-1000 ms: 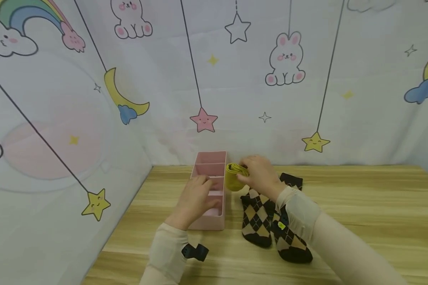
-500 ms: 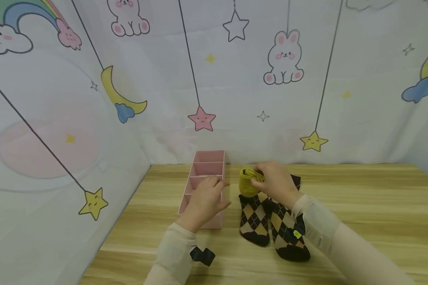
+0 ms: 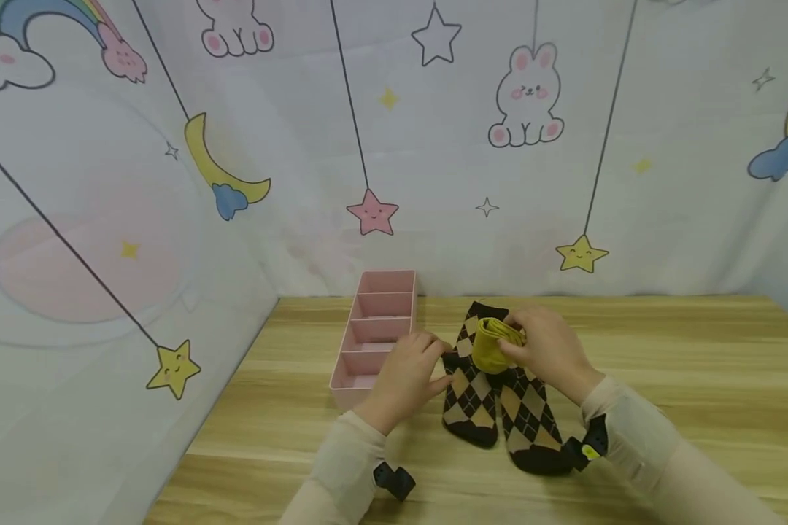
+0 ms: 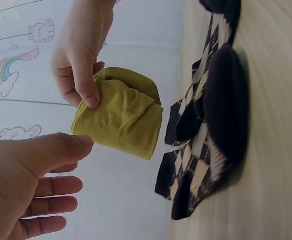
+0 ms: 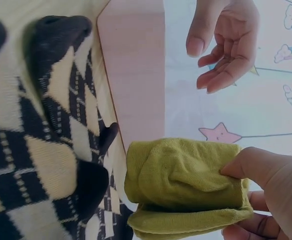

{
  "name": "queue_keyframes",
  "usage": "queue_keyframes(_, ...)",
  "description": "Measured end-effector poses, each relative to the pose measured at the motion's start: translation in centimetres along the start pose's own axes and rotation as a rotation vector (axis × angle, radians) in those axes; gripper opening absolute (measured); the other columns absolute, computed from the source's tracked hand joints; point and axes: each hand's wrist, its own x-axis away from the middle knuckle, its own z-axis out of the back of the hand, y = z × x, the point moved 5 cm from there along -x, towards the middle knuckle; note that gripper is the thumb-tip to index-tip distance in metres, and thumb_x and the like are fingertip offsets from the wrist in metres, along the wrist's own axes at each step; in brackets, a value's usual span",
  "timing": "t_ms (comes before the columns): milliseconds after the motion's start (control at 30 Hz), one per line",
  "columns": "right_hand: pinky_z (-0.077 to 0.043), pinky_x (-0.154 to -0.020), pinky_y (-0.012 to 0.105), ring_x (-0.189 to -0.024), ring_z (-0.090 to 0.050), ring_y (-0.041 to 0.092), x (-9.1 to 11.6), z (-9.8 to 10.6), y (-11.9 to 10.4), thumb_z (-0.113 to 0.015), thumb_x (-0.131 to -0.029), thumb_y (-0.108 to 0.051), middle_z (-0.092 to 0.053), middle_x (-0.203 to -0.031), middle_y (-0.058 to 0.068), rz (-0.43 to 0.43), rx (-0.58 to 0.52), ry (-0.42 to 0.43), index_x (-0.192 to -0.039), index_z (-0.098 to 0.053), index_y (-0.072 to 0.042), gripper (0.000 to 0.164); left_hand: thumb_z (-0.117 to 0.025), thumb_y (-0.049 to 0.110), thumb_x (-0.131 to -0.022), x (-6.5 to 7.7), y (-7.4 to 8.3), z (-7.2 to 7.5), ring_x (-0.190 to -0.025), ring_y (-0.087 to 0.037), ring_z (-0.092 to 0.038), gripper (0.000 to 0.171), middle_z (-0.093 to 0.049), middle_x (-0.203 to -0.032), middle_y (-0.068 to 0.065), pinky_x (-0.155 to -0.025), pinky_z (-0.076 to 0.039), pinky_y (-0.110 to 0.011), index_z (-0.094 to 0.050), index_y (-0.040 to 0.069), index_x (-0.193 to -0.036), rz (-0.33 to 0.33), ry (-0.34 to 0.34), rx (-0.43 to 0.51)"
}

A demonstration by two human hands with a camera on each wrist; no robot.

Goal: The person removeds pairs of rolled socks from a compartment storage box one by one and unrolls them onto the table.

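Observation:
My right hand (image 3: 551,354) pinches a folded yellow-green sock (image 3: 489,351), thumb on one side and fingers on the other. The right wrist view shows its folded layers (image 5: 185,172) standing above the argyle socks. My left hand (image 3: 407,375) holds nothing; its fingers are spread and relaxed, and in the left wrist view its thumb (image 4: 68,150) is close to the folded sock's edge. Under the hands, two black, tan and grey argyle socks (image 3: 470,401) lie side by side on the table, toes toward me. Their upper parts are partly hidden by the yellow-green sock and my right hand.
A pink box (image 3: 349,397) with several compartments in a row stands left of the socks, its front right corner behind my left hand. The wooden table (image 3: 683,394) meets a cartoon-printed cloth (image 3: 446,255) at the back and left.
My right hand has carried the yellow-green sock rightward, away from beside the pink box to above the argyle socks. My left hand has moved right, off the box, toward the sock.

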Motion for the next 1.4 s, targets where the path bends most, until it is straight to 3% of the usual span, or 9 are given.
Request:
queue_keyframes(200, -0.053, -0.069, 0.043, -0.081, -0.063, 0.026, 1.7, 0.6, 1.0, -0.070, -0.084, -0.022, -0.070, -0.093, 0.012, -0.017, -0.012, 0.012, -0.101, -0.069, -0.002, 0.027, -0.081, 0.030, -0.075, -0.3, 1.4, -1.2, -0.093, -0.016, -0.060, 0.035, -0.064, -0.095, 0.001, -0.087, -0.049, -0.029, -0.064, 0.013, -0.100, -0.049, 0.028, -0.018)
queue_keyframes(433, -0.049, -0.064, 0.038, -0.073, -0.060, 0.019, 3.7, 1.1, 1.9, -0.072, -0.083, -0.020, -0.069, -0.085, 0.008, -0.010, -0.008, 0.034, -0.098, -0.070, -0.004, 0.022, -0.078, 0.033, -0.079, -0.6, 3.0, -2.2, -0.095, -0.015, -0.060, 0.032, -0.062, -0.095, 0.003, -0.088, -0.048, -0.029, -0.064, 0.014, -0.101, -0.059, -0.037, -0.016)
queue_keyframes(567, -0.050, -0.065, 0.038, -0.075, -0.060, 0.019, 4.5, 1.4, 2.4, -0.072, -0.083, -0.020, -0.070, -0.090, 0.009, -0.030, -0.006, 0.040, -0.098, -0.070, -0.004, 0.022, -0.075, 0.037, -0.082, -0.7, 3.7, -2.5, -0.098, -0.012, -0.059, 0.031, -0.062, -0.097, 0.006, -0.090, -0.047, -0.027, -0.064, 0.017, -0.103, -0.061, -0.075, -0.027)
queue_keyframes(933, -0.044, -0.059, 0.029, -0.069, -0.054, 0.013, 6.7, 2.1, 3.9, -0.073, -0.081, -0.021, -0.070, -0.087, 0.008, -0.058, -0.004, 0.039, -0.094, -0.070, -0.003, 0.022, -0.073, 0.038, -0.083, -0.9, 5.3, -3.4, -0.100, -0.012, -0.058, 0.030, -0.061, -0.099, 0.006, -0.091, -0.047, -0.026, -0.064, 0.018, -0.105, -0.077, -0.113, 0.022)
queue_keyframes(1400, -0.052, -0.068, 0.043, -0.075, -0.061, 0.021, 8.6, 1.7, 6.4, -0.073, -0.082, -0.023, -0.070, -0.090, 0.013, -0.141, -0.021, -0.015, -0.097, -0.067, 0.000, 0.028, -0.070, 0.040, -0.085, -1.7, 8.0, -4.5, -0.107, -0.010, -0.057, 0.034, -0.062, -0.106, 0.007, -0.098, -0.044, -0.023, -0.063, 0.020, -0.111, -0.114, -0.168, 0.047)
